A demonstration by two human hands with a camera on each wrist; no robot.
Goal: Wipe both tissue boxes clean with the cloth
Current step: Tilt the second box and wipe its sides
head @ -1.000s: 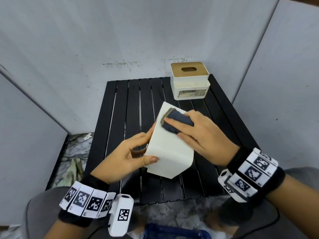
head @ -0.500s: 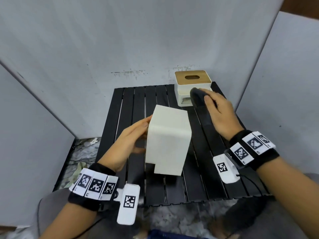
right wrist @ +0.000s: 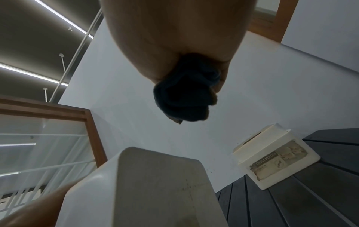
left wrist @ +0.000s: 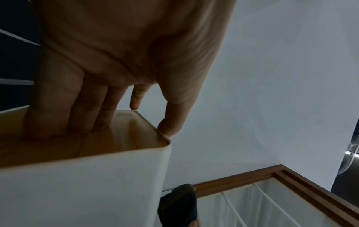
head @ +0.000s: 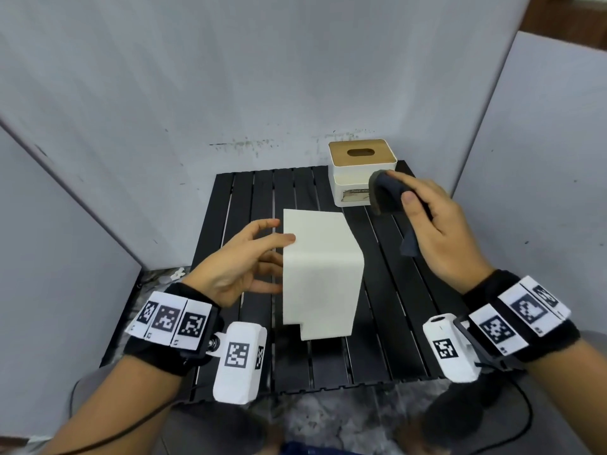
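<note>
The left hand (head: 241, 257) has straight, slightly spread fingers (left wrist: 83, 107) reaching into the open side of the near white box (head: 320, 277), fingertips touching its inner wall, thumb at the top edge. That box stands on end on the black slatted table (head: 387, 339). To its right, the right hand (head: 437, 231) has thumb and fingers curled round a bunched dark cloth (head: 386, 192), clear of the near box. Just beyond the cloth sits the second box (head: 358, 178), white with a wooden slotted lid, at the table's far edge against the grey wall (head: 262, 77).
</note>
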